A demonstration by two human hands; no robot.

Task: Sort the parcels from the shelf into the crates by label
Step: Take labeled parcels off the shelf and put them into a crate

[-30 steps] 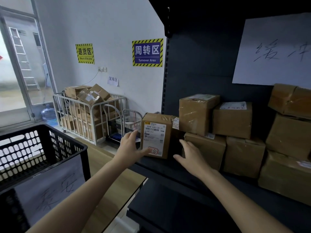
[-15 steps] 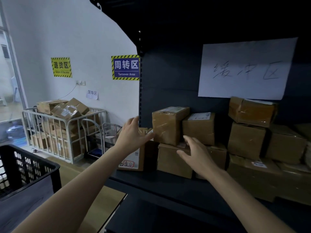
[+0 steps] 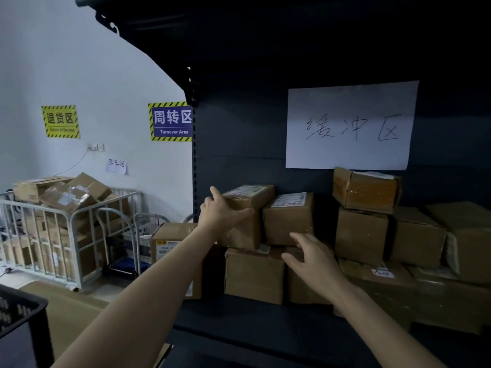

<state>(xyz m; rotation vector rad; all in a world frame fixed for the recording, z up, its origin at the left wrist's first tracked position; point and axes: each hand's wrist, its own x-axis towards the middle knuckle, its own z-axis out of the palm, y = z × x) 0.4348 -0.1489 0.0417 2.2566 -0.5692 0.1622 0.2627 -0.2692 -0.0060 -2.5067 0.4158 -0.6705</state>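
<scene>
I stand at a dark metal shelf (image 3: pixel 255 328) whose board carries brown cardboard parcels, stacked two and three high against the back panel. A white paper sheet (image 3: pixel 350 126) with handwritten characters hangs on that panel above them. To the left, the white wall bears a yellow striped sign (image 3: pixel 60 121) and a blue sign (image 3: pixel 172 121) reading "Turnover Area". Below them a white wire cage cart (image 3: pixel 53 235) is piled with cartons, and the corner of a black crate (image 3: pixel 18 314) shows at the lower left.

My left hand (image 3: pixel 221 213) lies spread on the left face and front corner of the top-left parcel (image 3: pixel 247 216), thumb up along its edge, fingers open against the cardboard; I cannot tell that it grips yet. My right hand (image 3: pixel 313 258) hovers open, fingers apart, before the lower parcels, just beside that box and not touching it.

A second ago both hands flanked the labelled parcel (image 3: pixel 172 251) at the shelf's left end; now that one stands alone by my left forearm, and my view has swung right, leaving most of the crate out of sight.
</scene>
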